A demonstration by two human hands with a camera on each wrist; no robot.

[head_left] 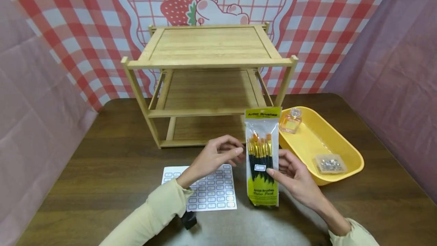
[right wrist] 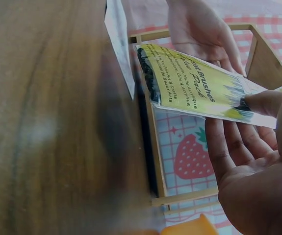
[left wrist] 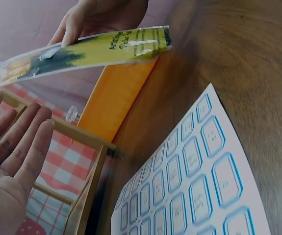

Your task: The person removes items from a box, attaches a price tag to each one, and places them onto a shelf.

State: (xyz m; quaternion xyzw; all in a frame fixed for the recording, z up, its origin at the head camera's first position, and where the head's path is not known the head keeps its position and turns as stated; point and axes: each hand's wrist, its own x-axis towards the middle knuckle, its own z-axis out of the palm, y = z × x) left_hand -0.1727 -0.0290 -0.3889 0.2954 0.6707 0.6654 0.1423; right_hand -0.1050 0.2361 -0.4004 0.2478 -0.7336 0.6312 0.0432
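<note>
My right hand pinches the right edge of a pack of artist brushes, thumb on its front and fingers behind. The pack stands upright in clear and yellow-green packaging, with black-handled brushes inside. A small white label sits on its front. To the left of the pack is my left hand; in the left wrist view its fingers are extended and hold nothing. A sheet of blue-bordered labels lies on the table beneath the left forearm.
A three-tier wooden shelf stands at the back. The yellow basket on the right holds a perfume bottle and a clear box of small metal pieces. A small black object lies near the left sleeve.
</note>
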